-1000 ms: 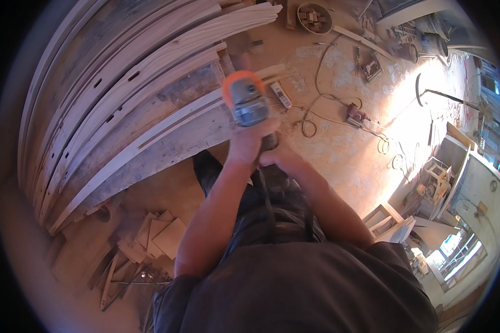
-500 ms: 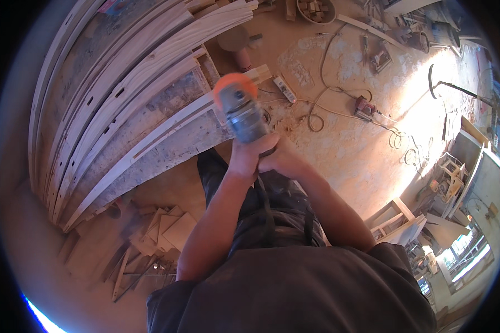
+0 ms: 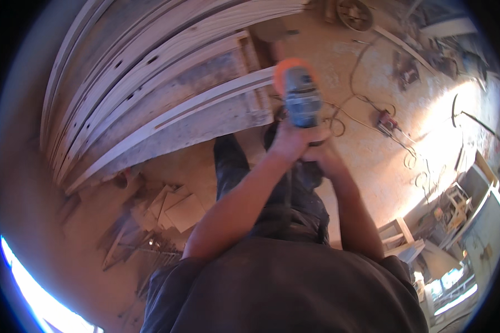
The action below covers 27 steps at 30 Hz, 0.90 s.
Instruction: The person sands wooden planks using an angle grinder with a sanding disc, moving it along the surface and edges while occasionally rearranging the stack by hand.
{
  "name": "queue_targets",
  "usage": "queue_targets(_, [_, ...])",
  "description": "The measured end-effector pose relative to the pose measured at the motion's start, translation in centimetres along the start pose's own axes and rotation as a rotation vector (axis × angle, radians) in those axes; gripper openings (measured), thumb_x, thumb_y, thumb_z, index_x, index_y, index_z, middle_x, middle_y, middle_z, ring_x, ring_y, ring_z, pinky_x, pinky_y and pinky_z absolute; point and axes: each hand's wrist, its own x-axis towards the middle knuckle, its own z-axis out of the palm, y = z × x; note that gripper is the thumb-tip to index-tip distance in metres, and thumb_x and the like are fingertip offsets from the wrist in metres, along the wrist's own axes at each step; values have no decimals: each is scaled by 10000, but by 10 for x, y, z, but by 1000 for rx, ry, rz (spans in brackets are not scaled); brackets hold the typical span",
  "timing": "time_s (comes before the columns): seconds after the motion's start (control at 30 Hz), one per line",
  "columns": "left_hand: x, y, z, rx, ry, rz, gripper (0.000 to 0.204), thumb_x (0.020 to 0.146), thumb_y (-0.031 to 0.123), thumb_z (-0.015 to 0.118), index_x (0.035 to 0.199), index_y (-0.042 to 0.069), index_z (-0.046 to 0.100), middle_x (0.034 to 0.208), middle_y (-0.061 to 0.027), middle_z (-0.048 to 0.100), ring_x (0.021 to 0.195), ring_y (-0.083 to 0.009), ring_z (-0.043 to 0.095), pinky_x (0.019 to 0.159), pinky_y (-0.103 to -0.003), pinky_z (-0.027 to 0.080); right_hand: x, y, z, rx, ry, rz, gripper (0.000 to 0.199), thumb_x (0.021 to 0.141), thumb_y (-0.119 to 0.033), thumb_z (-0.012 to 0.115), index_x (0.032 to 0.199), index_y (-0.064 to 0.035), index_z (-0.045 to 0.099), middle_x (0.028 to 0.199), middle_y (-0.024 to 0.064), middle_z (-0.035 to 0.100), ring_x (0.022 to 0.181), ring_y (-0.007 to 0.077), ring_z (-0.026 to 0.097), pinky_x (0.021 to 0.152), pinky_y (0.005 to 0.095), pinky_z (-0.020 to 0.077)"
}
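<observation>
An angle grinder (image 3: pixel 304 105) with a grey-blue body is gripped in both hands in front of me. Its round orange disc (image 3: pixel 286 71) is at the far end, over or just beside the right end of a long pale wooden strip (image 3: pixel 205 101); whether the two touch I cannot tell. My left hand (image 3: pixel 290 141) is wrapped round the grinder's body. Closed on its rear part, my right hand (image 3: pixel 328 160) sits lower and to the right, its fingers partly hidden and blurred. The strip lies along the near edge of a worn workbench (image 3: pixel 219 117).
Several long boards with slots (image 3: pixel 166 50) lie across the bench at the left. Flat wood pieces (image 3: pixel 180 208) are stacked on the floor below it. A cord (image 3: pixel 361 117) trails to a red power tool (image 3: pixel 387 121) on the right. Wooden frames (image 3: pixel 397 236) stand at lower right.
The grinder and both hands have moved right and slightly up in the view, from over the strip toward its right end. The whole view has also shifted. Both hands keep their grip.
</observation>
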Motion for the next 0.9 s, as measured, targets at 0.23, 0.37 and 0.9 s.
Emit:
queue_targets(0.23, [-15,11,-4,-85,57,-32,298,758,82,847,1008,26,695,921,-42,692,793,-152,657,737,-338,550,-3,1,16,-32,58,47,252,644,-22,733,892,13,705,823,20,688,779,112,656,678,288,526])
queue_targets(0.37, [-40,24,-44,-187,77,-9,303,771,58,834,1034,34,686,926,-39,690,788,-159,654,746,-337,551,8,-2,58,-129,-21,58,221,648,-37,751,860,5,702,800,5,675,786,98,645,674,282,512])
queue_targets(0.9, [-126,44,-234,-336,198,65,236,788,97,834,966,32,693,883,-37,698,745,-154,665,692,-331,541,48,31,254,-308,-216,109,205,632,-22,738,836,-6,716,786,26,696,746,108,653,671,283,524])
